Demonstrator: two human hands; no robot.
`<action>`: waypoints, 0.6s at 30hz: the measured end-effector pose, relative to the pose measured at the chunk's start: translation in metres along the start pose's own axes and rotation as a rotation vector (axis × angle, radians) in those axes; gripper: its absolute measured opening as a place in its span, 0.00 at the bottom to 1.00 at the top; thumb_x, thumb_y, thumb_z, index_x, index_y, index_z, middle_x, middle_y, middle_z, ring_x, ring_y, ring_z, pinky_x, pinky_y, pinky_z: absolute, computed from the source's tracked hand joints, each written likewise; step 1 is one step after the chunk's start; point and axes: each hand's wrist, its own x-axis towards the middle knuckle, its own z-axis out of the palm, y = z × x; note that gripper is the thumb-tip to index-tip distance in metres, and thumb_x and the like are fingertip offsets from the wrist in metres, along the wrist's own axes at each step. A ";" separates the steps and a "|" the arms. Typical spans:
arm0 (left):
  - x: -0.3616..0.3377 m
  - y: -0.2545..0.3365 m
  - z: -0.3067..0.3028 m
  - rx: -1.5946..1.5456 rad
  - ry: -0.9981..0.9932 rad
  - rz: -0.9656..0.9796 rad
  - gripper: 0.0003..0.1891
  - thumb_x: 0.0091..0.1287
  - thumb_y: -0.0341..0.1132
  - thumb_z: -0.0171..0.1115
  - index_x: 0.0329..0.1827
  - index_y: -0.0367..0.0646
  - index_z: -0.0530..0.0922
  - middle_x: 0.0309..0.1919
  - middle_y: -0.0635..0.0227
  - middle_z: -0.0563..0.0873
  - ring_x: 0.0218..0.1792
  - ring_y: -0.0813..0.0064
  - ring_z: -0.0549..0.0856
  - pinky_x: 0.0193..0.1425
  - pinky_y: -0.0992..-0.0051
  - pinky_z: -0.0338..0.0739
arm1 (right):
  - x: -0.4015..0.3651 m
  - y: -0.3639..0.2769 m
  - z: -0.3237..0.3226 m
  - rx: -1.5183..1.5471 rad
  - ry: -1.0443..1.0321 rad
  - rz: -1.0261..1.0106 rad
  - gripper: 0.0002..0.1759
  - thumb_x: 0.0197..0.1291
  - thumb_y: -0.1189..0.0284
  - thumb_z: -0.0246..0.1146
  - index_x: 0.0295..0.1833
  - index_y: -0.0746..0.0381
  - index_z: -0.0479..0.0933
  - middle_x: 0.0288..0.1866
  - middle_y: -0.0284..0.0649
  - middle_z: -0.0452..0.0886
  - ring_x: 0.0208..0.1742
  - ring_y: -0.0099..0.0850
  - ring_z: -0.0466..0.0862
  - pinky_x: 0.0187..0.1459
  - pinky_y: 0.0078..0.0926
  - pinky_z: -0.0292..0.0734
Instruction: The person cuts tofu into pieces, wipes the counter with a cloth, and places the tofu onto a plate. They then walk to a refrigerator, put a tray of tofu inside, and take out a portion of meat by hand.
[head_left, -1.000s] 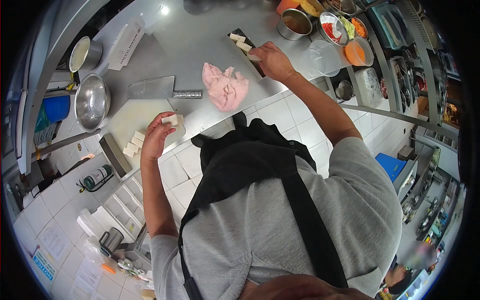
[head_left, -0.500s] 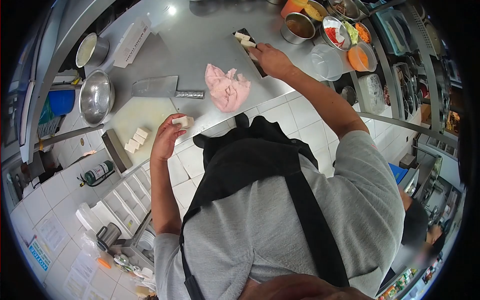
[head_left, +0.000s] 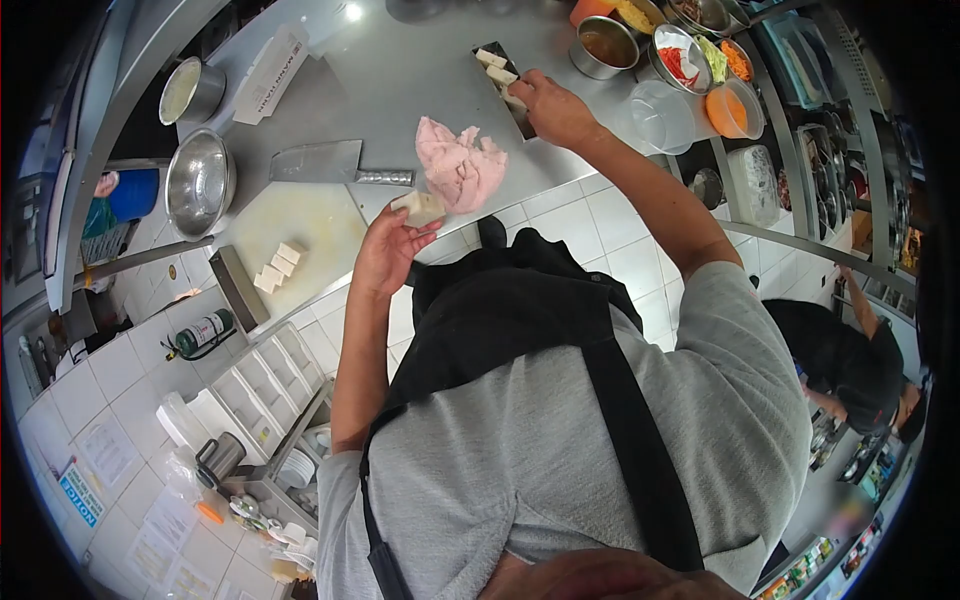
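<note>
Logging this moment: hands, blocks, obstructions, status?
Left hand: holding white tofu-like block. Right hand: at narrow dark tray, grip unclear; white blocks inside. Pink cloth between hands, possibly in the way; cleaver nearby.

Smooth, glossy metal forms the bench and the bowl, duller metal the cleaver (its handle textured), creased matt cloth the towel, clear, glossy plastic the round tub, and matt, plastic-looking material the cutting board, while the white blocks appear smooth and matt.
</note>
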 end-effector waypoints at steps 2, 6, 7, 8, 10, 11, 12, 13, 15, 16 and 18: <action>0.009 -0.003 0.004 -0.060 -0.009 -0.004 0.24 0.78 0.42 0.62 0.72 0.38 0.73 0.62 0.54 0.88 0.61 0.56 0.89 0.63 0.63 0.83 | 0.006 0.003 -0.002 0.007 -0.013 0.038 0.18 0.66 0.79 0.64 0.61 0.59 0.77 0.58 0.46 0.80 0.61 0.47 0.87 0.58 0.46 0.87; 0.019 -0.003 0.012 -0.057 -0.027 -0.025 0.25 0.78 0.46 0.61 0.70 0.38 0.78 0.63 0.51 0.87 0.64 0.52 0.86 0.68 0.58 0.81 | 0.007 0.001 -0.004 -0.001 -0.102 0.147 0.21 0.66 0.79 0.64 0.64 0.58 0.77 0.59 0.47 0.80 0.60 0.49 0.88 0.59 0.46 0.87; 0.018 -0.002 0.016 -0.073 -0.030 -0.041 0.26 0.78 0.47 0.61 0.70 0.38 0.78 0.63 0.51 0.87 0.65 0.53 0.86 0.69 0.58 0.80 | 0.006 -0.001 -0.003 -0.001 -0.083 0.130 0.22 0.66 0.78 0.66 0.65 0.58 0.76 0.59 0.46 0.80 0.58 0.50 0.88 0.59 0.46 0.87; 0.018 0.000 0.022 -0.074 -0.016 -0.041 0.26 0.78 0.47 0.61 0.70 0.38 0.78 0.63 0.51 0.87 0.65 0.53 0.86 0.69 0.58 0.80 | 0.004 -0.008 -0.010 0.010 -0.090 0.123 0.22 0.66 0.78 0.66 0.65 0.58 0.76 0.59 0.46 0.80 0.58 0.50 0.88 0.59 0.46 0.87; 0.021 0.006 0.036 -0.146 -0.043 -0.064 0.29 0.77 0.51 0.60 0.72 0.38 0.77 0.63 0.52 0.87 0.65 0.55 0.85 0.71 0.57 0.78 | -0.007 -0.031 -0.040 0.107 0.090 0.038 0.30 0.63 0.71 0.73 0.71 0.56 0.76 0.60 0.44 0.83 0.54 0.48 0.89 0.52 0.43 0.87; 0.023 0.008 0.038 -0.147 -0.036 -0.063 0.29 0.77 0.51 0.60 0.72 0.38 0.77 0.63 0.52 0.87 0.65 0.55 0.85 0.71 0.57 0.78 | -0.011 -0.043 -0.052 0.112 0.087 0.034 0.30 0.63 0.71 0.73 0.71 0.56 0.76 0.60 0.44 0.83 0.54 0.48 0.89 0.52 0.43 0.87; 0.026 0.009 0.040 -0.170 -0.055 -0.086 0.30 0.77 0.52 0.60 0.72 0.39 0.77 0.63 0.53 0.87 0.64 0.55 0.85 0.71 0.57 0.78 | -0.013 -0.057 -0.064 0.349 0.044 -0.010 0.33 0.62 0.70 0.75 0.72 0.55 0.76 0.61 0.43 0.83 0.54 0.45 0.88 0.53 0.41 0.86; 0.028 0.010 0.043 -0.192 -0.077 -0.112 0.30 0.77 0.53 0.61 0.73 0.39 0.76 0.63 0.53 0.87 0.63 0.56 0.85 0.72 0.57 0.77 | -0.018 -0.070 -0.070 0.584 0.002 -0.050 0.35 0.61 0.68 0.77 0.74 0.54 0.77 0.61 0.43 0.84 0.54 0.43 0.88 0.53 0.39 0.86; 0.032 0.012 0.053 -0.188 -0.078 -0.122 0.30 0.77 0.52 0.60 0.73 0.39 0.76 0.63 0.54 0.87 0.63 0.57 0.85 0.72 0.58 0.77 | -0.027 -0.096 -0.076 0.666 0.000 -0.094 0.36 0.61 0.68 0.78 0.75 0.54 0.77 0.61 0.42 0.85 0.56 0.40 0.87 0.55 0.38 0.85; 0.034 0.012 0.057 -0.186 -0.077 -0.127 0.30 0.77 0.52 0.60 0.73 0.40 0.77 0.63 0.55 0.87 0.62 0.57 0.85 0.72 0.59 0.77 | -0.029 -0.106 -0.078 0.746 -0.002 -0.144 0.36 0.61 0.68 0.79 0.75 0.54 0.77 0.61 0.41 0.86 0.57 0.38 0.86 0.56 0.37 0.84; 0.038 0.013 0.065 -0.095 -0.075 -0.129 0.30 0.78 0.53 0.60 0.73 0.40 0.76 0.62 0.56 0.87 0.62 0.59 0.85 0.72 0.59 0.77 | -0.033 -0.117 -0.076 0.727 -0.017 -0.117 0.35 0.62 0.68 0.79 0.75 0.55 0.77 0.59 0.41 0.86 0.58 0.38 0.86 0.57 0.38 0.83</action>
